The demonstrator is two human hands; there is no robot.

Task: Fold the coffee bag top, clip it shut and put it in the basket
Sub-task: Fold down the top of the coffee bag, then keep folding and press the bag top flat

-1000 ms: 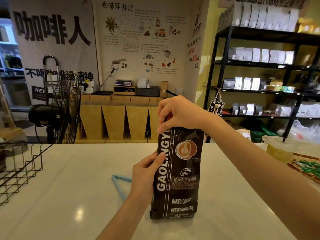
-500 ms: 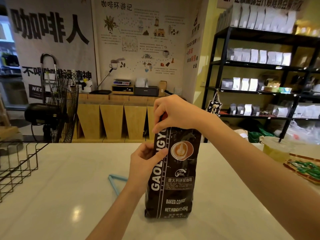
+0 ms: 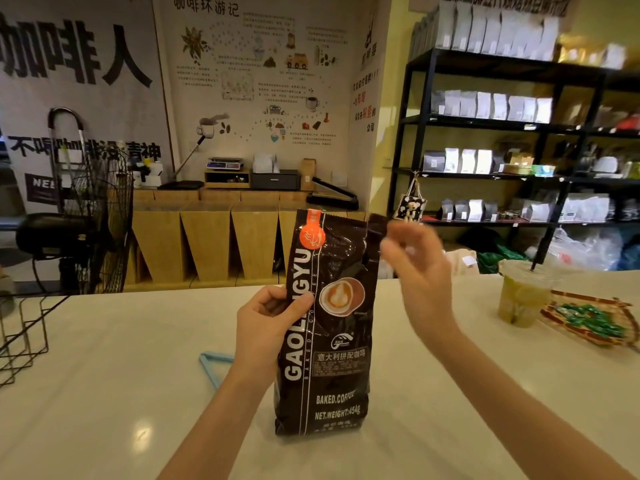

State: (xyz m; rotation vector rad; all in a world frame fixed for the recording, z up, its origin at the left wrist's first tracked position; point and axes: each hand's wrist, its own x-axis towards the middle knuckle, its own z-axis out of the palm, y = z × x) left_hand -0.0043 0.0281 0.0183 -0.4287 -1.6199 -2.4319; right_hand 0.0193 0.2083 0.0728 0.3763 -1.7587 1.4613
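Note:
A dark brown coffee bag (image 3: 332, 341) stands upright on the white counter (image 3: 104, 393), its top unfolded and standing tall. My left hand (image 3: 266, 320) grips the bag's left edge at mid-height, thumb on the front. My right hand (image 3: 415, 271) is blurred by motion just right of the bag's top, fingers curled near a dark flap at the top right corner; whether it pinches that flap is unclear. A light blue clip (image 3: 213, 363) lies on the counter left of the bag, partly hidden by my left forearm. The black wire basket (image 3: 24, 330) sits at the far left edge.
A plastic cup of green drink (image 3: 519, 299) with a straw stands at the right, beside a woven tray of green-wrapped sweets (image 3: 595, 323). A black fan (image 3: 86, 220) stands behind the counter's left end. Shelves of bags fill the right background.
My right hand has come off the bag's top and swung right. The top, pressed down before, now stands up unfolded. My left hand has moved slightly higher on the bag's left edge.

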